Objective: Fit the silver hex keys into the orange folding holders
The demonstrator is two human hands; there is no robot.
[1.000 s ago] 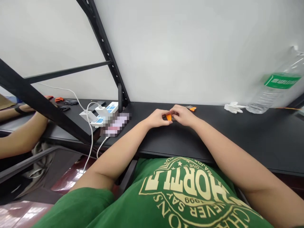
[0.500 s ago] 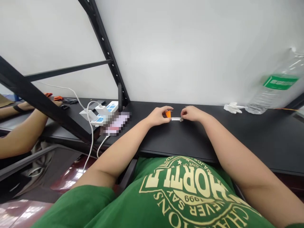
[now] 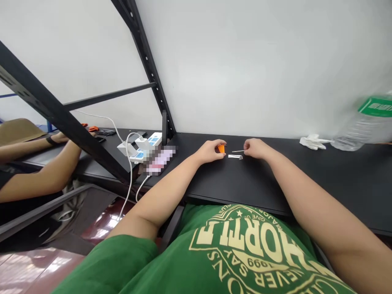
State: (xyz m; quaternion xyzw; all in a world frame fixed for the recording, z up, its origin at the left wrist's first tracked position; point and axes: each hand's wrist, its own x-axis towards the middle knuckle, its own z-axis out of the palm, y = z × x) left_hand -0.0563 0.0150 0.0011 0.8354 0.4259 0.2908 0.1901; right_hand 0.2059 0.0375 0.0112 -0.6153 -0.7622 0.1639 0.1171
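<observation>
My left hand [image 3: 211, 152] is closed around a small orange plastic holder [image 3: 221, 148], thumb below and fingers above, partly hiding it. Just to the right, several silver hex keys [image 3: 235, 157] lie side by side on the black table, their short bent ends toward the right. My right hand [image 3: 255, 148] pinches one thin silver hex key [image 3: 238, 151] between thumb and fingertips. Its long end points left toward the orange holder, with a gap between them.
A white power strip [image 3: 153, 141] with chargers and a blurred phone [image 3: 161, 160] are at the left by the black rack post [image 3: 153, 73]. Crumpled tissue [image 3: 314, 141] and a plastic bottle [image 3: 352, 130] stand at the right. Beyond the rack, another person's arms [image 3: 52, 171] rest on the table.
My right hand has lifted one hex key away from the row, which now lies apart from both hands. My left hand still grips the orange holder. The whole view has shifted slightly.
</observation>
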